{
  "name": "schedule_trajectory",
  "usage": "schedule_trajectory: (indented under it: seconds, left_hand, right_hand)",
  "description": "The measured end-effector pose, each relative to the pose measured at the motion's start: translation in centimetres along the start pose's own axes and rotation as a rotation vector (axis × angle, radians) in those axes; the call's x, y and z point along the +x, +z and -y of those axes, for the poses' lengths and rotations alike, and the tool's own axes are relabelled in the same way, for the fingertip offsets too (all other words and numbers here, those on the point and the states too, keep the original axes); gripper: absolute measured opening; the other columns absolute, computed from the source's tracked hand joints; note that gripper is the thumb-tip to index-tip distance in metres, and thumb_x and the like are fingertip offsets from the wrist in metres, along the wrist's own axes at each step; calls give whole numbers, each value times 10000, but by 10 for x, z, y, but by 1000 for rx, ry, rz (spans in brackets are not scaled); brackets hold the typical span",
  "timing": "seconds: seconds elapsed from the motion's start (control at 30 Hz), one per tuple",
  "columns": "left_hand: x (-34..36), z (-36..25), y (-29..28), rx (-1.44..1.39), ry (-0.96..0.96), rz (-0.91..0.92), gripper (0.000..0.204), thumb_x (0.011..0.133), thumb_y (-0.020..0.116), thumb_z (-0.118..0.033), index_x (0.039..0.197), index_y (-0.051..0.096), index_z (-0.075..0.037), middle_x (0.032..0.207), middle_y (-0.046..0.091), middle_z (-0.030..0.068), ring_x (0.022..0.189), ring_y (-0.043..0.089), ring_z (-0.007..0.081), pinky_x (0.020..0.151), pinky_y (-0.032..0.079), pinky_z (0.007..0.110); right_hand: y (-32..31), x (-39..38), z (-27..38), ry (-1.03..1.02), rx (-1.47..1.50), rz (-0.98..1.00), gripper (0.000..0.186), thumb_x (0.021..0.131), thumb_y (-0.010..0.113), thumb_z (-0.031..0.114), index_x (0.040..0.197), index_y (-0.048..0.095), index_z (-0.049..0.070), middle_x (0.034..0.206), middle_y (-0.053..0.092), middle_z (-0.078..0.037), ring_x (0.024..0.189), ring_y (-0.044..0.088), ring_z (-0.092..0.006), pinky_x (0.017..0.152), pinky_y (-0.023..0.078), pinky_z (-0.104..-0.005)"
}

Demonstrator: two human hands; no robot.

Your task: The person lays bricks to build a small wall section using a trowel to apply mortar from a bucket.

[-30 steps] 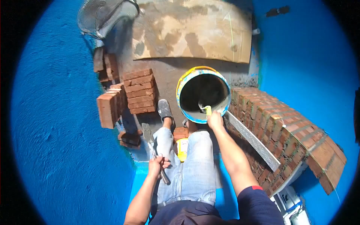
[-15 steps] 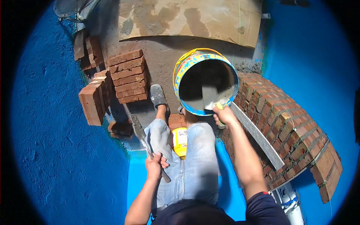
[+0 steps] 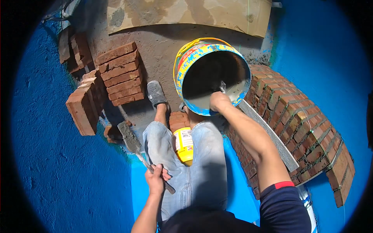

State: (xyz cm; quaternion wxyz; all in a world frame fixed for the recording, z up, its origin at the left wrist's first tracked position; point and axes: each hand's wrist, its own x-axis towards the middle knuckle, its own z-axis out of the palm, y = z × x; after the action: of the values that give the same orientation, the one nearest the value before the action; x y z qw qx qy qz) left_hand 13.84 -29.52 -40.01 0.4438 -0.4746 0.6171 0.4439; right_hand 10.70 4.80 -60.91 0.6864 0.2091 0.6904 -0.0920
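Note:
My left hand [image 3: 156, 179] is closed round the handle of a trowel [image 3: 130, 139], whose narrow blade carries grey mortar and points away over the floor, left of my knee. My right hand [image 3: 220, 101] reaches into the mouth of a tilted bucket [image 3: 179, 70], gripping a scraper [image 3: 222, 86]. Only a bit of the scraper's metal shows past my fingers; shadow hides the rest. The bucket is yellow and splashed with blue, and its inside is dark, with grey on the lower wall.
Brick stacks [image 3: 121, 73] stand at the left beside the blue wall [image 3: 54, 136]. On the right a curved brick wall [image 3: 295, 120] runs along a patterned grey strip [image 3: 268, 136]. A yellow container [image 3: 183, 145] sits between my legs. Stained cardboard [image 3: 171, 13] lies at the far side.
My right hand has moved deeper into the bucket with the scraper, whose broad blade showed before. The bucket mouth now appears slightly higher. My left hand and the trowel have shifted a little left.

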Motion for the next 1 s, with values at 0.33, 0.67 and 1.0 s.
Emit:
schedule_trajectory:
  seconds: [0.33, 0.67, 1.0]
  left_hand:
    - [2, -8, 10, 87, 4, 0, 215, 940, 551, -152, 794, 541, 6, 657, 613, 113, 453, 583, 179, 409, 443, 273]
    - [6, -2, 5, 98, 4, 14, 218, 925, 555, -168, 769, 507, -23, 631, 606, 112, 444, 573, 188, 393, 423, 281]
    - [2, -7, 13, 130, 23, 12, 228, 930, 559, -151, 758, 529, -5, 633, 611, 115, 437, 571, 180, 400, 431, 281]
  right_hand:
    - [-24, -44, 48, -154, 315, -26, 331, 784, 598, 144, 1067, 682, -5, 1157, 640, -209, 1086, 625, -328, 900, 511, -402]
    - [-17, 28, -72, 61, 675, -102, 231, 798, 565, 180, 777, 707, -1, 768, 692, -195, 729, 706, -267, 674, 557, -371]
    - [38, -27, -33, -56, 479, -100, 388, 825, 580, 195, 1111, 621, -65, 1146, 624, -248, 1104, 597, -355, 936, 478, -423]
